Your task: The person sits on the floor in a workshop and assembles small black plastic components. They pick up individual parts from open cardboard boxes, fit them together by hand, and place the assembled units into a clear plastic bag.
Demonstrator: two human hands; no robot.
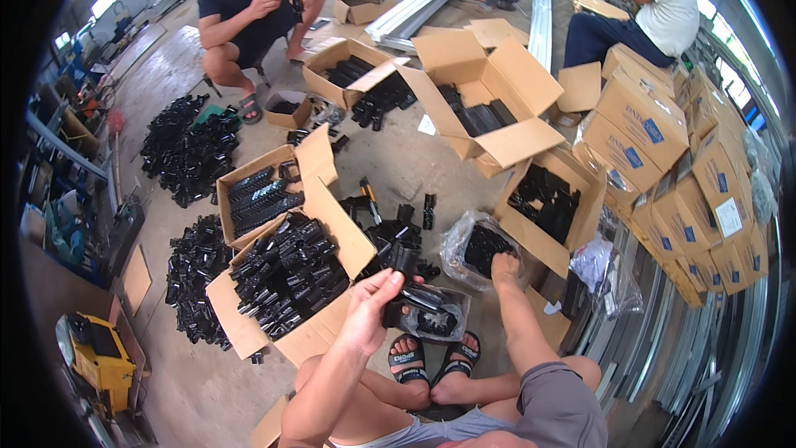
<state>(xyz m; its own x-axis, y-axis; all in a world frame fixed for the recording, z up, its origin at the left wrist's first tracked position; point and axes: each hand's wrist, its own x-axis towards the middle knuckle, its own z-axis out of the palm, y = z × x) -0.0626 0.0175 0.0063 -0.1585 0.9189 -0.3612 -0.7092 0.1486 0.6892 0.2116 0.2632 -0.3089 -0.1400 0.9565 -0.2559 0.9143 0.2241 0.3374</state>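
My left hand [375,303] is closed around a black plastic fitting [406,259], which I hold up above my feet. Its shape looks tubular, with a second black piece close below it. My right hand [505,266] reaches to the edge of a clear plastic bag [454,255] filled with small black parts [487,249]. Its fingers are curled, and whatever they pinch is hidden. Just below my left hand, a small box lined with plastic [448,325] holds more small black parts. A yellow-handled tool [370,201] rests on the pile of black fittings [394,236] ahead.
To my left stand open cartons of black fittings [286,278] and loose heaps [186,145]. An open carton [572,236] sits right, beside stacked sealed cartons [638,133] and long metal profiles [655,365]. Several people sit farther off; one person [249,12] handles a black piece.
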